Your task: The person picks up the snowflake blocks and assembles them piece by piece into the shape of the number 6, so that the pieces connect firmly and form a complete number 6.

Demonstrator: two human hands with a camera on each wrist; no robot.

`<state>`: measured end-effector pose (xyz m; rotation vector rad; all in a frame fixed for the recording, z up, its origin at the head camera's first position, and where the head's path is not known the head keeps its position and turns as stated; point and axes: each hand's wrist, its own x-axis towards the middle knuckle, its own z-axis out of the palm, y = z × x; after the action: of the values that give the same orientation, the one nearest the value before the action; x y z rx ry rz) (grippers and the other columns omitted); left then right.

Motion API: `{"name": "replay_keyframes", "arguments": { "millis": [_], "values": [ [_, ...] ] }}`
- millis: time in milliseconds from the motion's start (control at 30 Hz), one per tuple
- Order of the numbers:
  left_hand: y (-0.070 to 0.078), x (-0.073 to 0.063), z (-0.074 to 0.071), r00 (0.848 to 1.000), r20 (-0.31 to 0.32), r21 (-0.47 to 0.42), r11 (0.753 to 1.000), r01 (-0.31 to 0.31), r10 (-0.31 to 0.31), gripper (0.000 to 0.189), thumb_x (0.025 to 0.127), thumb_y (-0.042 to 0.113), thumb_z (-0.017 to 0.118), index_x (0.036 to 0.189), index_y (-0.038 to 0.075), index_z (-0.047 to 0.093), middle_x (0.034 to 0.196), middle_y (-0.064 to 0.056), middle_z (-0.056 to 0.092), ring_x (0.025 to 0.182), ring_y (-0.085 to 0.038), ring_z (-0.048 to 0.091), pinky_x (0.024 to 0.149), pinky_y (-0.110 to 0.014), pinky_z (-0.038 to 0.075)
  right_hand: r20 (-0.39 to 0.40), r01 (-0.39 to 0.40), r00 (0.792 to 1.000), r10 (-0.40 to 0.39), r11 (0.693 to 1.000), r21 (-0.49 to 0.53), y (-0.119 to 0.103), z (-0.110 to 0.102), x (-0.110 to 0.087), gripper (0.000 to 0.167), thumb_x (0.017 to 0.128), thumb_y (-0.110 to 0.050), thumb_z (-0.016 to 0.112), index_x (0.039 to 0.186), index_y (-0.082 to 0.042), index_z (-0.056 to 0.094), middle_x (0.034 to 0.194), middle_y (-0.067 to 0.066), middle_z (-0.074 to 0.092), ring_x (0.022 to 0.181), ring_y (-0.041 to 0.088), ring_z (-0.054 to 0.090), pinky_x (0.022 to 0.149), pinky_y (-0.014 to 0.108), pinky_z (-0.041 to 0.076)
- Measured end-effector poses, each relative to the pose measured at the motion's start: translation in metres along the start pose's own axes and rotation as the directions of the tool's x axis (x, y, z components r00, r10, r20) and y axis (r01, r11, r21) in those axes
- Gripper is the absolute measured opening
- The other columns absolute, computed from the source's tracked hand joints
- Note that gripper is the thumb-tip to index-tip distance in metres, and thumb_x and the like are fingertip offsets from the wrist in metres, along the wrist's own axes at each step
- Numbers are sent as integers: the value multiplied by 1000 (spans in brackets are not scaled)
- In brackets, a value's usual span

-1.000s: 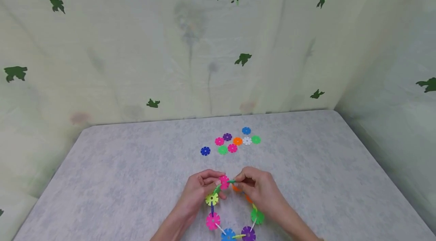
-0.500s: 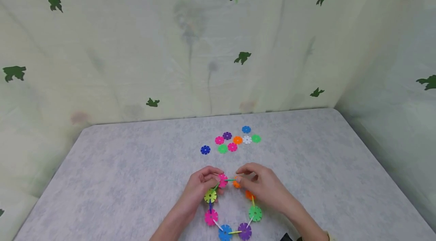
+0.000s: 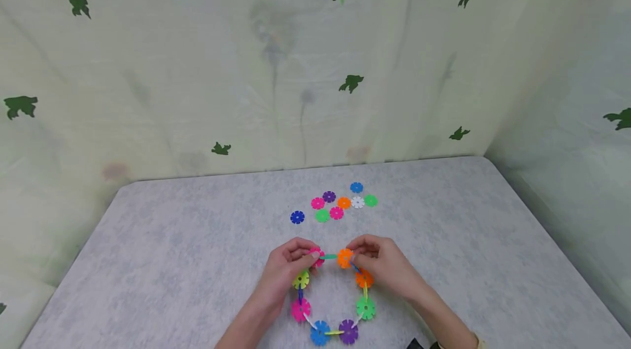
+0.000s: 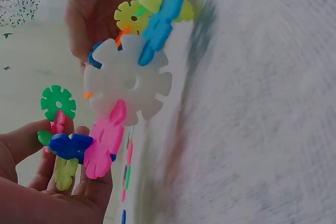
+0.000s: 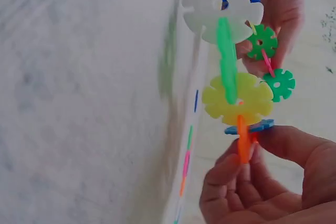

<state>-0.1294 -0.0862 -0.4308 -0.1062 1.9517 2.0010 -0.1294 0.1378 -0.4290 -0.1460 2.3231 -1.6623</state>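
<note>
Both hands hold a ring of slotted interlocking plastic discs in many colours. My left hand (image 3: 281,272) pinches a pink disc (image 3: 320,262) at the ring's far left, while my right hand (image 3: 389,268) grips an orange disc (image 3: 344,258) at its far right. Between them a green disc (image 3: 329,256), edge-on, spans from the pink disc to the orange one's edge. The near part of the ring includes a blue disc (image 3: 320,332) and a purple disc (image 3: 348,332). In the left wrist view, a white disc (image 4: 128,82) hangs closest to the camera.
Several loose discs lie flat farther back on the grey cloth-covered table (image 3: 172,261), among them a dark blue disc (image 3: 297,217) and a white disc (image 3: 357,202). A pale printed curtain (image 3: 197,64) rises behind the table. A small black object (image 3: 415,343) shows beside the right wrist.
My right fingers have shifted from the green disc to the orange one. The hands have spread slightly apart, and the ring looks rounder, with its near side moved up in view.
</note>
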Motion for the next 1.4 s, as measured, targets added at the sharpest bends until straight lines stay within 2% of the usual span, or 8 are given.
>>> {"name": "replay_keyframes", "arguments": {
  "millis": [133, 333, 533, 733, 933, 1067, 1167, 1400],
  "values": [
    [7, -4, -1, 999, -24, 28, 999, -30, 31, 28, 92, 21, 70, 110, 1, 64, 93, -9, 70, 89, -27, 64, 82, -35, 51, -66, 45, 997, -42, 997, 54, -6, -1, -3, 12, 91, -9, 69, 102, -5, 68, 91, 7, 66, 79, 22, 62, 68, 28, 55],
    [15, -7, -1, 995, -56, 58, 995, -83, 87, 23, 92, 19, 71, 107, 2, 65, 95, -10, 70, 91, -28, 64, 85, -38, 53, -126, 132, 984, -124, 989, 64, -13, 0, -8, 11, 91, -11, 70, 101, -9, 67, 93, 8, 65, 83, 25, 61, 68, 30, 55],
    [16, -9, -1, 993, -42, 59, 993, -104, 107, 21, 92, 17, 71, 105, 2, 65, 96, -10, 69, 92, -26, 65, 88, -39, 53, -142, 168, 977, -160, 985, 49, -18, 4, -13, 11, 91, -13, 72, 101, -11, 68, 93, 5, 66, 85, 23, 61, 71, 30, 55],
    [16, -13, 0, 988, -59, 57, 989, -139, 142, 13, 92, 11, 70, 100, 1, 66, 93, -10, 67, 91, -31, 63, 81, -35, 54, -172, 189, 968, -181, 981, 33, -19, 12, -15, 11, 89, -13, 74, 99, -13, 69, 90, 1, 67, 81, 19, 63, 71, 29, 56],
    [16, -14, 2, 984, -55, 59, 985, -165, 168, 12, 91, 9, 70, 98, 1, 66, 92, -11, 66, 87, -29, 62, 79, -35, 55, -185, 196, 964, -190, 980, 13, -20, 16, -17, 11, 88, -11, 74, 97, -15, 69, 90, 0, 67, 82, 19, 63, 74, 30, 56],
    [14, -11, -1, 987, -28, 73, 985, -158, 160, 11, 92, 11, 70, 98, 2, 65, 91, -12, 66, 86, -27, 63, 81, -39, 54, -152, 171, 975, -164, 985, 36, -18, 15, -15, 13, 89, -12, 73, 101, -13, 69, 94, 1, 67, 84, 19, 63, 72, 28, 56],
    [13, -9, -4, 988, 16, 75, 985, -155, 154, 13, 93, 12, 68, 100, 2, 63, 92, -13, 67, 86, -27, 64, 82, -40, 53, -131, 171, 977, -166, 985, 24, -17, 13, -12, 14, 90, -13, 72, 104, -13, 69, 95, 1, 67, 87, 19, 63, 74, 27, 55],
    [13, -6, -10, 986, 139, 70, 992, -102, 91, 18, 96, 18, 64, 106, 4, 57, 95, -13, 71, 79, -27, 66, 68, -31, 51, -77, 167, 983, -167, 986, -1, -12, 6, -9, 17, 92, -23, 70, 108, -15, 69, 100, 0, 67, 91, 19, 63, 76, 30, 55]
  ]
}}
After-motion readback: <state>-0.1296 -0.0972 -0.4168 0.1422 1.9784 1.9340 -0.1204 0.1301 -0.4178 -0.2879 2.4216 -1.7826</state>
